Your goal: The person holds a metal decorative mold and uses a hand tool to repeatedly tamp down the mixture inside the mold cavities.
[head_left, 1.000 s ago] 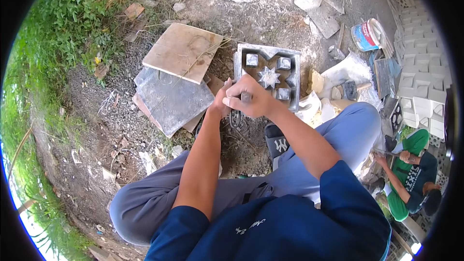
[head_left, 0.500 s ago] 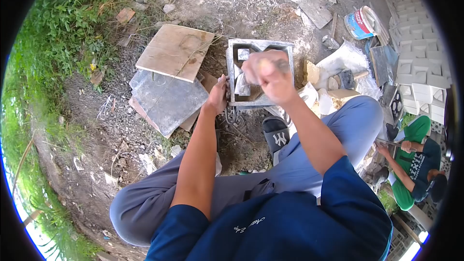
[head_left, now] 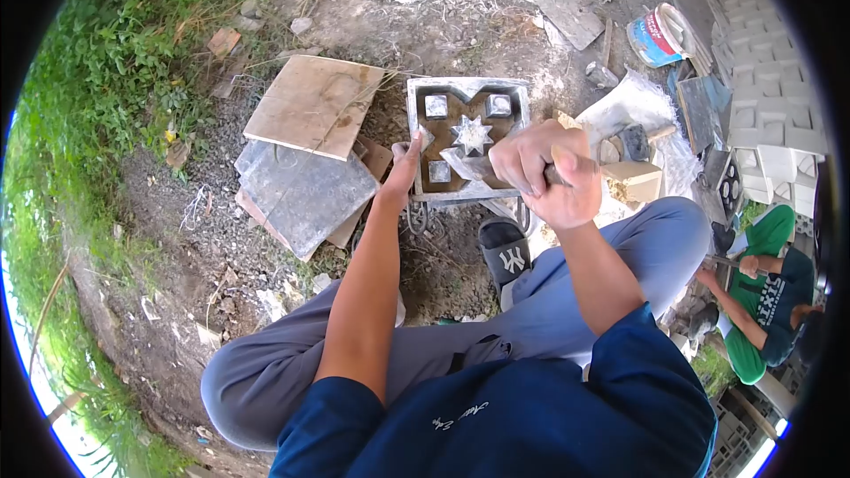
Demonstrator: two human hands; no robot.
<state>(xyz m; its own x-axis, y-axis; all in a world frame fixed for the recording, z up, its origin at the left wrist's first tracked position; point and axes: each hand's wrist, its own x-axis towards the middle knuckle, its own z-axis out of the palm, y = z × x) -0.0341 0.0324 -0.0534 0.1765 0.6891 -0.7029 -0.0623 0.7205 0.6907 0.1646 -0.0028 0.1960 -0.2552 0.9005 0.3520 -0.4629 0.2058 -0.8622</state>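
A grey metal block mould (head_left: 467, 85) sits on the ground ahead of me. Inside are a star-shaped core (head_left: 471, 134) and several square cores, with V-shaped pieces along its walls. My left hand (head_left: 405, 168) grips the mould's left side, thumb at the rim. Over the lower right corner, my right hand (head_left: 551, 173) is closed around a hand tool (head_left: 469, 165) with a flat, pale end. That end reaches down to the left into the mould. The fingers hide most of the handle, so I cannot tell the tool's exact kind.
Left of the mould lie a plywood board (head_left: 314, 104) and a grey slab (head_left: 305, 190). To the right are a white sack (head_left: 633, 106), broken chunks and a paint bucket (head_left: 657, 40). Patterned blocks (head_left: 770, 80) line the far right, near a seated person (head_left: 768, 296).
My right hand has moved right and down with the tool, uncovering the star core. The left hand stays at the mould's left side. The view has shifted slightly.
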